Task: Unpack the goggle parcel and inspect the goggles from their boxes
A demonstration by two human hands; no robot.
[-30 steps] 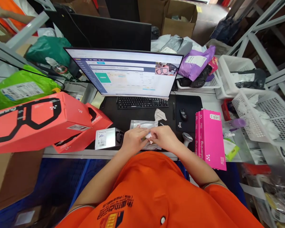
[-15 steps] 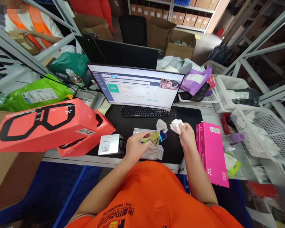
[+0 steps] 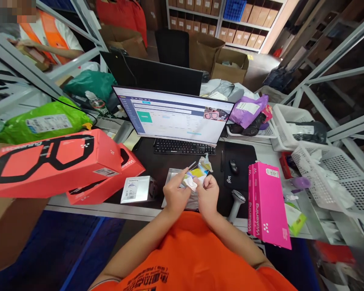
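Close against the person's orange shirt (image 3: 194,258), both hands meet at the front edge of the grey counter (image 3: 109,207). The left hand (image 3: 175,195) has its fingers pinched on a small glossy yellow-and-blue item (image 3: 197,173), apparently steadying it. The right hand (image 3: 208,195) has its fingers closed around a crumpled white wipe (image 3: 190,184), pressed against that item. Both are held just above a flat silver foil pouch (image 3: 172,176) lying on the black desk mat (image 3: 157,161), so anything dropped would land on it.

A grey handheld barcode scanner (image 3: 237,201) stands upright just beside the right forearm, within easy reach. A small silver labelled box (image 3: 137,189) sits near the left hand. A tall pink carton (image 3: 268,206) on the right and two coral-red cartons printed with black goggles (image 3: 48,165) on the left flank the mat, seemingly pushed aside to leave its middle free.

Beyond the hands lie a scrap of clear wrapper (image 3: 206,161), a black mouse (image 3: 233,165) and a black keyboard (image 3: 183,146) under a lit flat monitor (image 3: 176,115). White perforated plastic baskets (image 3: 339,161) line the right side. A purple mailer bag (image 3: 248,108) and a bright green parcel bag (image 3: 45,120) lie behind. Far left, a co-worker in an orange vest (image 3: 45,34) stands past the steel racking.
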